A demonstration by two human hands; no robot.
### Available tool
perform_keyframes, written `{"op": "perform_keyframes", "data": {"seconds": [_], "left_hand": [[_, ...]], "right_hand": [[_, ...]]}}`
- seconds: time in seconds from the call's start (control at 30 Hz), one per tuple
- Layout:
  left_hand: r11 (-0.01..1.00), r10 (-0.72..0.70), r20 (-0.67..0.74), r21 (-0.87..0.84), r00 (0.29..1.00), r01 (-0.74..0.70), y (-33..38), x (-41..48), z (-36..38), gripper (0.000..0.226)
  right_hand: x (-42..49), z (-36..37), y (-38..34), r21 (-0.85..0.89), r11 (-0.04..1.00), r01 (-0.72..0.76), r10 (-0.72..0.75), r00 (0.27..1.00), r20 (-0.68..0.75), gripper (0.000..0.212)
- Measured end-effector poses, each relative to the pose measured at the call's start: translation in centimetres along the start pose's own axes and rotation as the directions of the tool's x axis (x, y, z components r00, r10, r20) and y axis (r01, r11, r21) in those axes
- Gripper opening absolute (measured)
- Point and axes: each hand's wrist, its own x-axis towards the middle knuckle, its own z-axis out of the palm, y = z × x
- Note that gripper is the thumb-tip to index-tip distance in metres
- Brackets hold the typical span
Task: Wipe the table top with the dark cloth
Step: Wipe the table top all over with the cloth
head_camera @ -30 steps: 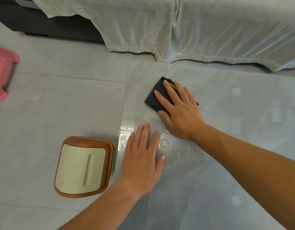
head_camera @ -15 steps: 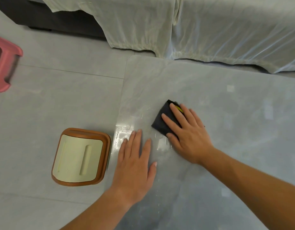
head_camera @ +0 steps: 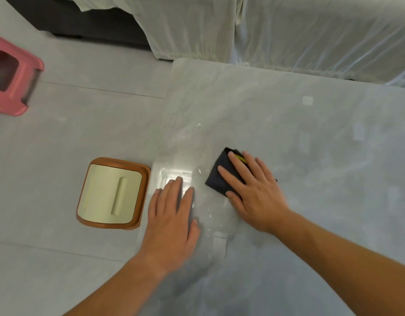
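Our right hand (head_camera: 254, 192) presses the cloth (head_camera: 216, 179) onto the counter (head_camera: 311, 144) near its left edge, fingers (head_camera: 233, 179) straight and slightly spread. Our left hand (head_camera: 172, 215) lies palm down at that edge, fingers straight, holding nothing. Drops (head_camera: 201, 172) glisten between them. A stool (head_camera: 110, 192) stands on the floor beside that edge.

readable text: none | labels, brands, numbers, signs: none | note: yellow mark on dark cloth (head_camera: 216, 179), near left edge of table top (head_camera: 311, 137), too small to read
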Motion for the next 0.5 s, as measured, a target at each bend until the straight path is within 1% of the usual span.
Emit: {"op": "perform_keyframes", "data": {"seconds": [0.03, 0.07, 0.13, 0.17, 0.2, 0.23, 0.33, 0.4, 0.43, 0.47, 0.5], "left_hand": [[1.0, -0.007, 0.0, 0.004, 1.0, 0.007, 0.1, -0.7, 0.3, 0.063], [1.0, -0.016, -0.003, 0.003, 1.0, 0.016, 0.2, -1.4, 0.6, 0.062], [0.999, -0.042, -0.024, -0.017, 0.999, 0.042, 0.3, -2.5, 1.1, 0.062], [0.998, -0.057, -0.028, -0.039, 0.998, 0.056, 0.4, -3.0, 1.3, 0.061], [0.995, -0.073, -0.031, -0.064, 0.997, 0.071, 0.5, -3.5, 1.4, 0.061], [0.992, -0.088, -0.037, -0.091, 0.995, 0.084, 0.5, -3.9, 1.5, 0.061], [0.99, -0.091, -0.036, -0.114, 0.995, 0.086, 0.3, -5.0, 1.8, 0.059], [0.994, -0.074, -0.018, -0.083, 0.997, 0.073, 0.1, -5.7, 2.1, 0.058], [0.996, -0.066, -0.006, -0.062, 0.998, 0.065, 0.0, -6.0, 2.3, 0.058], [0.998, -0.058, 0.01, -0.036, 0.998, 0.058, -0.1, -6.3, 2.6, 0.059], [0.999, -0.054, 0.026, -0.01, 0.998, 0.054, -0.1, -6.6, 2.7, 0.06]], "right_hand": [[0.9, 0.0, 0.4, 0.014, 0.998, -0.055, 0.056, 0.998, -0.021, 0.056], [2.0, -0.2, 0.5, 0.046, 0.988, -0.148, 0.15, 0.988, -0.043, 0.056], [3.5, -0.2, -0.3, 0.105, 0.941, -0.321, 0.329, 0.942, -0.071, 0.057], [3.4, 0.0, -1.3, 0.107, 0.927, -0.358, 0.367, 0.927, -0.077, 0.057], [2.7, 0.3, -2.3, 0.09, 0.93, -0.357, 0.364, 0.927, -0.087, 0.057], [1.4, 0.7, -3.5, 0.068, 0.947, -0.315, 0.32, 0.943, -0.088, 0.057], [-4.2, 1.8, -6.0, 0.029, 0.997, -0.075, 0.076, 0.996, -0.043, 0.056], [-6.3, 2.0, -5.7, 0.003, 0.999, 0.054, -0.054, 0.998, 0.013, 0.056], [-6.1, 2.0, -5.0, -0.01, 0.997, 0.075, -0.074, 0.997, 0.019, 0.056], [-5.2, 1.9, -4.2, -0.018, 0.999, 0.038, -0.038, 0.999, 0.007, 0.056], [-4.0, 1.7, -3.7, -0.005, 0.999, -0.054, 0.054, 0.998, -0.024, 0.056]]}}
